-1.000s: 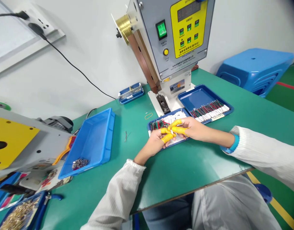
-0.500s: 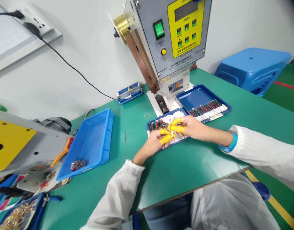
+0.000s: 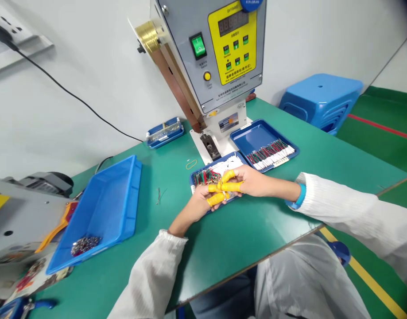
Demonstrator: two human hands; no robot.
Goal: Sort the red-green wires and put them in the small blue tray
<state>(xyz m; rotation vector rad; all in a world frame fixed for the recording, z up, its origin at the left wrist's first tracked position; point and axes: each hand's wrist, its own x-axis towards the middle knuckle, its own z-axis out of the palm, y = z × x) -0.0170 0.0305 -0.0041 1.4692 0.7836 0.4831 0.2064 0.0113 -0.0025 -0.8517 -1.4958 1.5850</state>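
Note:
My left hand (image 3: 200,203) and my right hand (image 3: 251,180) meet over the front blue tray (image 3: 194,191), thumbs and fingers wrapped in yellow finger covers. Both are closed in a pinch, fingertips touching. A small white sleeve-like piece (image 3: 226,195) shows between them, pinched by my left fingers. What the right fingertips pinch is hidden. The tray beneath holds red, green and black wires (image 3: 208,177) and a pile of white pieces (image 3: 230,164). Beside it, a second blue tray (image 3: 256,133) holds a row of wires with white ends (image 3: 271,153).
A crimping machine (image 3: 223,57) with a green switch and brass-coloured spool stands behind the trays. To the left, a large blue bin (image 3: 106,199) contains small metal parts. A rubber band (image 3: 191,164) and wire scraps (image 3: 159,196) lie on the green table. Blue stools (image 3: 323,95) stand right.
The camera view has turned, so the scene sits further left. My hands stay over the front tray with fingertips together; the thin dark leads seen above them earlier are now hard to see.

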